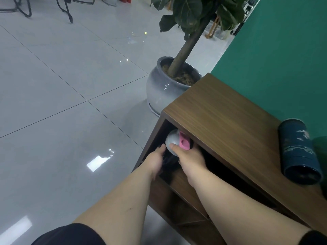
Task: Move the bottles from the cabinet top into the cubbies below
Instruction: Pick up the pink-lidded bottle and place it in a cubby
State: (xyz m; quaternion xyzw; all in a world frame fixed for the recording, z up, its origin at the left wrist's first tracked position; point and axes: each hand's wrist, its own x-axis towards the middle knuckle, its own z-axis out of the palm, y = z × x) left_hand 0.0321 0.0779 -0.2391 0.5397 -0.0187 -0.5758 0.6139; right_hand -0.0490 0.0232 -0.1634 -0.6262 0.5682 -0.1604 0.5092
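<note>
A wooden cabinet [221, 117] stands against a green wall, with open cubbies under its top. Both my hands reach into the upper left cubby. My right hand [191, 160] grips a bottle with a grey rounded lid and a pink strap [174, 138], held at the cubby's mouth. My left hand [155, 160] is beside it at the cubby's left edge, touching a dark object whose shape is hidden in shadow. A dark blue bottle [299, 151] with a pale pattern stands on the cabinet top at the right. A dark green object [321, 151] shows at the right frame edge behind it.
A large potted plant in a glossy grey pot [162, 89] stands on the tiled floor just beyond the cabinet's far end. Lower cubbies [187, 207] open under my forearms. Chair legs [67, 9] stand far off at the top left.
</note>
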